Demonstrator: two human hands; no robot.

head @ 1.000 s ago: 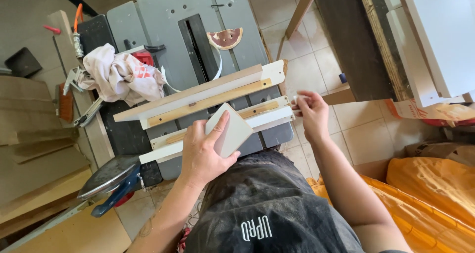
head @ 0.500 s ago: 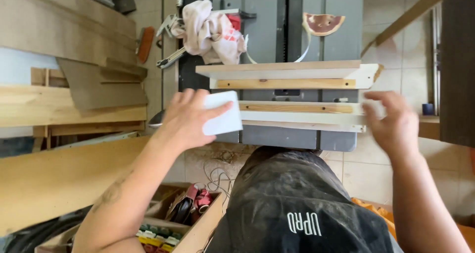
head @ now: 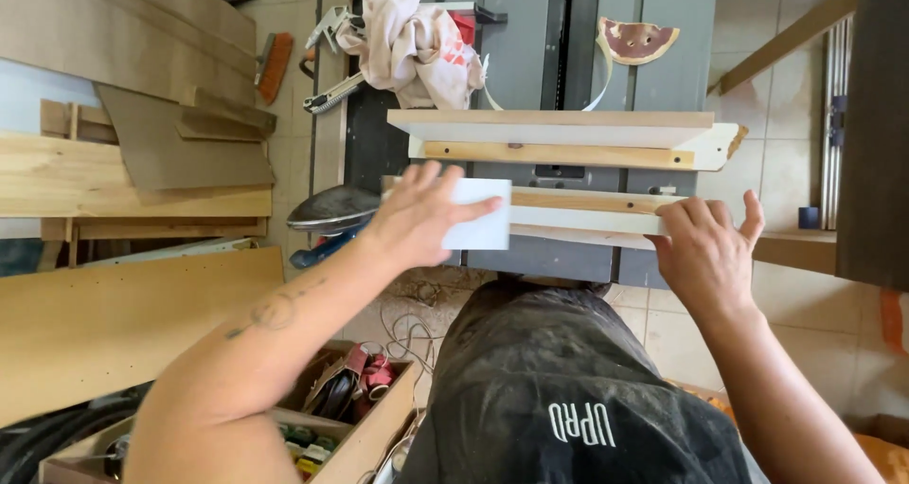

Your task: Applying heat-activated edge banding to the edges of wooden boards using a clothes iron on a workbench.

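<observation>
The left hand [head: 417,221] is pressing a pale rectangular sanding block [head: 479,216] against the near white-painted wooden strip [head: 587,221], which is lying across the front of the grey table saw surface [head: 511,29]; its fingers [head: 464,209] are lying together and flat over the block, clamped on it from above. The right hand [head: 705,252] is steadying the strip's other end, fingers curled over the edge and gripping it. Judging by this, the smoothing of the strip's face is under way, and the next stroke is calling for even pressure along the length while the right hand is keeping the piece from sliding. A second white-and-bare-wood moulding [head: 559,138] is resting just behind, apart from the hands. The block's underside is hidden, so its abrasive cannot be made out; the left end of the strip is covered by the hand, and the person's dark apron [head: 559,389] is blocking the saw's front. A crumpled cloth [head: 412,44] is sitting farther back.
</observation>
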